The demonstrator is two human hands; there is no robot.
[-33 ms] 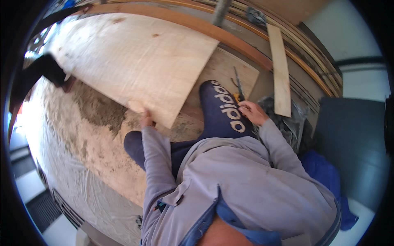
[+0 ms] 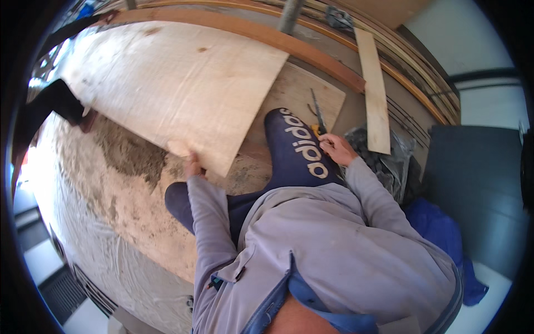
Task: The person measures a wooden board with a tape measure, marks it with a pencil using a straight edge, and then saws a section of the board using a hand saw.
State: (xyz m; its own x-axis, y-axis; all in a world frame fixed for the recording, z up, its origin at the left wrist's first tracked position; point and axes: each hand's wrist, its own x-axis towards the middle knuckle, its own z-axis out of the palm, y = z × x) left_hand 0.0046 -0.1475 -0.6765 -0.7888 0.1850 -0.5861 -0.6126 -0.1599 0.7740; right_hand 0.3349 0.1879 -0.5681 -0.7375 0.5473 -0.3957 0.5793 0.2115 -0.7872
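A large sheet of pale plywood (image 2: 183,83) slants across the upper left. My left hand (image 2: 192,166) is closed on its near edge, close to the lower corner; a small pale rounded patch (image 2: 179,148), whose kind I cannot make out, shows beside the fingers. Against my dark trouser leg (image 2: 303,150), my right hand (image 2: 338,149) closes round the yellow-and-black end of a tool (image 2: 318,114) with a long, narrow dark bar. Its exact kind is unclear, and the fingers partly cover the grip. A second plywood piece (image 2: 328,94) lies partly under the sheet, beyond my knee.
Another person's dark-clothed limb (image 2: 58,103) reaches in at the left, by the sheet's edge. A long wooden beam (image 2: 267,36) runs behind the sheet. At right are a narrow plank (image 2: 374,94), dark plastic bags (image 2: 389,161) and blue cloth (image 2: 439,228). Sandy dirt (image 2: 133,150) covers the left-hand surface.
The whole view has shifted slightly, things sitting a little further left. Both hands keep their holds on the plywood and the tool.
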